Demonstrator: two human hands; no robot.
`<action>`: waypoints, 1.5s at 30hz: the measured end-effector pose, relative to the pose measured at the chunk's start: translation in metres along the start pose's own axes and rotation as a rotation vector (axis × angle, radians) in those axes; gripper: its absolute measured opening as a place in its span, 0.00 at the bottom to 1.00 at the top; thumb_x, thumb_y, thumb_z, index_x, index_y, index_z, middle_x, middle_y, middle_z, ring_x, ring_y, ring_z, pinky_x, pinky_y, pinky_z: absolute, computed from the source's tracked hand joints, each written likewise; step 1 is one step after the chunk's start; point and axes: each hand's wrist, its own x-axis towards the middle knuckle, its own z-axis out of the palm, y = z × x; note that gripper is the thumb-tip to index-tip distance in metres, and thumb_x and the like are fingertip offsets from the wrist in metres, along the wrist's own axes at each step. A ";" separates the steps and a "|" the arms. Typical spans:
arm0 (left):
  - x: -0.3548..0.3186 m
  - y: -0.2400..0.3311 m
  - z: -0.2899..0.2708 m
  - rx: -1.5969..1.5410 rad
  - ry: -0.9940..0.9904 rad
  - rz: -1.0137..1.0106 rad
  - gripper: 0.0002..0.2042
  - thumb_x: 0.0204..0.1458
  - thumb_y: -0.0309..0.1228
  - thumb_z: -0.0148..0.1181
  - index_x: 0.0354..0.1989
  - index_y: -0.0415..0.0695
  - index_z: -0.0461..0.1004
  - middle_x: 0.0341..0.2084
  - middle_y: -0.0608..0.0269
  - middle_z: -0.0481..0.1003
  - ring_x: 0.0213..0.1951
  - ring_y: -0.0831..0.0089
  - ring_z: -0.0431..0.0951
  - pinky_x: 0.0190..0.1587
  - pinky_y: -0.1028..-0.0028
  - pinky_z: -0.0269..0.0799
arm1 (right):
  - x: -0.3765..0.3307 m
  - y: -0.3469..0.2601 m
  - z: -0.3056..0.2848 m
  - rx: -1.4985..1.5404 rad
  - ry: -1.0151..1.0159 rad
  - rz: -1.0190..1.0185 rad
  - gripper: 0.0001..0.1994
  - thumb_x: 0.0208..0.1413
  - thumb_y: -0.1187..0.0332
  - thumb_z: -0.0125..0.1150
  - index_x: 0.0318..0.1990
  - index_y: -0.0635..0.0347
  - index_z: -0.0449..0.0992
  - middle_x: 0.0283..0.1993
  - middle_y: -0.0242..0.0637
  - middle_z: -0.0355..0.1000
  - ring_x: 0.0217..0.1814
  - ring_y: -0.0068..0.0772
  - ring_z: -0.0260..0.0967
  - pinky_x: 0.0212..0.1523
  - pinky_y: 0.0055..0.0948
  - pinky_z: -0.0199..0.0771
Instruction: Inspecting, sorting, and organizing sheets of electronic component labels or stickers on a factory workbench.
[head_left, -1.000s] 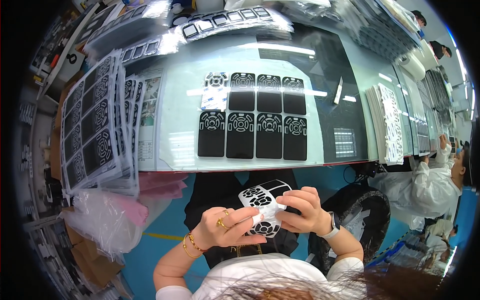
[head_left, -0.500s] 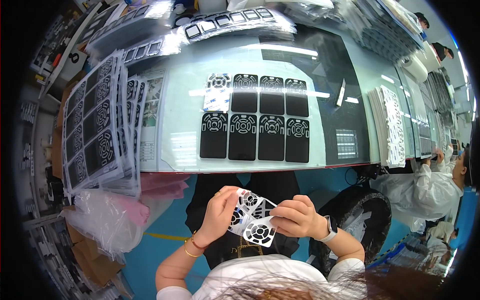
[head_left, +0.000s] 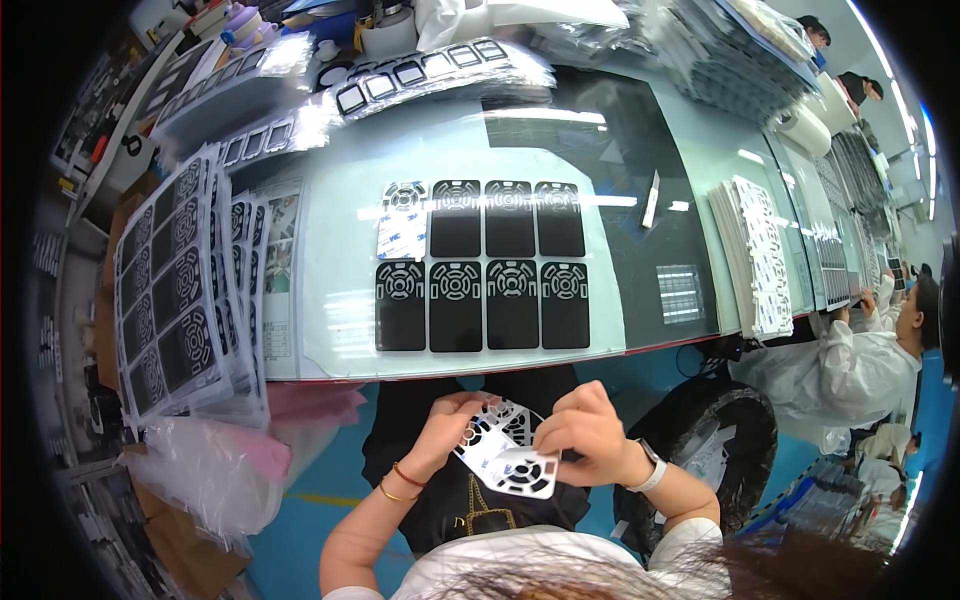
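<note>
Above my lap, in front of the table edge, I hold a white adhesive sheet (head_left: 492,466) with black-looking ring-shaped cutouts and blue print. My left hand (head_left: 448,436) pinches its left side, fingers partly behind it. My right hand (head_left: 588,438) is closed at the right edge, beside a lower part with a round cutout pattern. Whether the sheet is one piece or several overlapping ones I cannot tell. On the glass table (head_left: 335,300) lie two rows of black die-cut panels (head_left: 456,325) with ring patterns. The top-left one, a panel (head_left: 402,235), shows white backing with blue print.
Stacked patterned sheets (head_left: 165,300) overhang the table's left edge. A white sheet stack (head_left: 755,260) and a utility knife (head_left: 651,200) lie on the right. Framed sheets (head_left: 440,75) are piled behind. A black-lined bin (head_left: 715,430) stands at my right, near a seated person (head_left: 860,365).
The view has shifted, so the table sits lower and further left in the picture. My right hand has changed its grip, fingers raised, and the sheet's lower part has turned slightly.
</note>
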 end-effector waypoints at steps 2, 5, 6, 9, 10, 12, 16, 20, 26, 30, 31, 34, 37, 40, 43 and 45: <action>0.002 -0.004 0.005 0.095 0.031 0.116 0.14 0.63 0.32 0.52 0.45 0.35 0.81 0.34 0.62 0.82 0.28 0.80 0.75 0.30 0.78 0.70 | 0.003 0.007 -0.011 0.106 0.069 0.108 0.15 0.40 0.75 0.73 0.38 0.53 0.76 0.38 0.27 0.77 0.38 0.32 0.68 0.45 0.32 0.63; -0.002 0.009 0.013 0.380 0.090 0.241 0.14 0.62 0.32 0.54 0.44 0.34 0.81 0.37 0.53 0.83 0.43 0.60 0.83 0.47 0.66 0.75 | 0.004 0.016 -0.013 0.435 0.291 0.506 0.28 0.46 0.80 0.69 0.56 0.68 0.68 0.38 0.33 0.73 0.41 0.23 0.68 0.47 0.24 0.68; -0.003 0.013 0.016 0.529 0.084 0.378 0.14 0.62 0.33 0.54 0.43 0.35 0.81 0.37 0.51 0.82 0.42 0.57 0.82 0.47 0.65 0.75 | 0.008 0.022 -0.019 0.408 0.299 0.558 0.32 0.47 0.79 0.69 0.61 0.69 0.64 0.38 0.32 0.73 0.41 0.21 0.67 0.47 0.22 0.67; -0.010 0.023 0.029 0.663 0.113 0.640 0.13 0.61 0.35 0.57 0.40 0.37 0.81 0.34 0.49 0.81 0.37 0.52 0.81 0.40 0.63 0.76 | 0.016 0.050 -0.037 0.317 0.339 0.585 0.40 0.49 0.79 0.68 0.70 0.71 0.55 0.38 0.29 0.71 0.39 0.18 0.66 0.48 0.20 0.66; -0.014 0.034 0.034 0.728 0.138 0.688 0.11 0.61 0.33 0.58 0.38 0.37 0.81 0.32 0.53 0.80 0.32 0.57 0.80 0.35 0.66 0.74 | 0.020 0.053 -0.040 0.319 0.363 0.605 0.40 0.50 0.79 0.67 0.71 0.71 0.54 0.37 0.27 0.71 0.40 0.17 0.65 0.49 0.19 0.65; -0.022 0.050 0.039 0.857 0.196 0.797 0.09 0.59 0.32 0.61 0.33 0.38 0.80 0.25 0.58 0.79 0.23 0.64 0.78 0.26 0.70 0.71 | 0.024 0.059 -0.039 0.278 0.366 0.601 0.40 0.50 0.79 0.67 0.71 0.71 0.55 0.37 0.27 0.72 0.40 0.17 0.65 0.50 0.19 0.65; -0.025 0.067 0.044 0.912 0.183 0.832 0.07 0.56 0.32 0.64 0.33 0.41 0.80 0.19 0.61 0.78 0.17 0.66 0.76 0.21 0.71 0.68 | 0.027 0.069 -0.036 0.249 0.375 0.631 0.39 0.52 0.77 0.66 0.71 0.70 0.55 0.36 0.28 0.73 0.41 0.17 0.64 0.50 0.20 0.65; -0.015 0.071 0.049 0.940 0.275 0.992 0.07 0.55 0.33 0.67 0.37 0.45 0.80 0.13 0.66 0.75 0.13 0.68 0.74 0.18 0.72 0.65 | 0.031 0.069 -0.029 0.271 0.374 0.688 0.38 0.52 0.77 0.66 0.70 0.70 0.55 0.36 0.28 0.73 0.41 0.17 0.64 0.50 0.20 0.65; -0.007 0.077 0.049 1.075 0.313 1.123 0.10 0.55 0.32 0.67 0.45 0.47 0.81 0.12 0.69 0.72 0.13 0.71 0.72 0.18 0.72 0.64 | 0.024 0.075 -0.024 0.123 0.330 0.676 0.37 0.53 0.77 0.65 0.70 0.70 0.55 0.36 0.29 0.73 0.41 0.17 0.65 0.50 0.20 0.66; -0.002 0.077 0.049 1.103 0.309 1.168 0.12 0.54 0.31 0.67 0.47 0.47 0.82 0.12 0.70 0.71 0.13 0.72 0.71 0.18 0.72 0.64 | 0.022 0.077 -0.022 0.088 0.323 0.674 0.37 0.53 0.77 0.65 0.70 0.69 0.55 0.37 0.30 0.73 0.41 0.18 0.65 0.50 0.21 0.66; -0.002 0.077 0.049 1.110 0.306 1.164 0.13 0.54 0.30 0.67 0.48 0.47 0.82 0.12 0.70 0.70 0.13 0.72 0.71 0.18 0.72 0.63 | 0.023 0.076 -0.022 0.093 0.323 0.682 0.37 0.53 0.77 0.66 0.70 0.69 0.56 0.37 0.29 0.74 0.41 0.18 0.65 0.50 0.21 0.66; 0.000 0.076 0.048 1.130 0.303 1.162 0.12 0.54 0.30 0.67 0.47 0.47 0.82 0.11 0.70 0.69 0.12 0.72 0.69 0.18 0.71 0.63 | 0.024 0.076 -0.022 0.075 0.318 0.679 0.37 0.52 0.77 0.66 0.69 0.69 0.56 0.36 0.30 0.74 0.41 0.18 0.65 0.50 0.21 0.66; 0.001 0.076 0.047 1.139 0.302 1.155 0.13 0.54 0.30 0.67 0.48 0.47 0.83 0.11 0.70 0.69 0.12 0.72 0.68 0.18 0.71 0.62 | 0.024 0.075 -0.022 0.055 0.315 0.674 0.36 0.52 0.76 0.66 0.69 0.69 0.57 0.36 0.30 0.74 0.41 0.18 0.65 0.50 0.22 0.66; 0.004 0.073 0.045 1.128 0.305 1.160 0.13 0.54 0.30 0.67 0.48 0.48 0.83 0.11 0.70 0.68 0.12 0.72 0.68 0.18 0.70 0.61 | 0.026 0.073 -0.020 0.081 0.337 0.700 0.36 0.51 0.74 0.67 0.68 0.68 0.59 0.35 0.29 0.73 0.41 0.22 0.63 0.51 0.26 0.63; 0.006 0.070 0.044 1.098 0.307 1.165 0.13 0.53 0.30 0.67 0.48 0.48 0.83 0.10 0.70 0.67 0.12 0.71 0.67 0.18 0.70 0.61 | 0.025 0.074 -0.021 0.083 0.338 0.703 0.35 0.51 0.74 0.67 0.68 0.68 0.60 0.34 0.30 0.73 0.41 0.22 0.63 0.51 0.25 0.63; 0.006 0.071 0.044 1.107 0.306 1.163 0.14 0.53 0.30 0.67 0.49 0.48 0.83 0.10 0.70 0.66 0.12 0.72 0.67 0.18 0.70 0.61 | 0.025 0.075 -0.022 0.063 0.319 0.685 0.35 0.52 0.76 0.66 0.68 0.69 0.58 0.35 0.30 0.74 0.40 0.19 0.65 0.49 0.21 0.66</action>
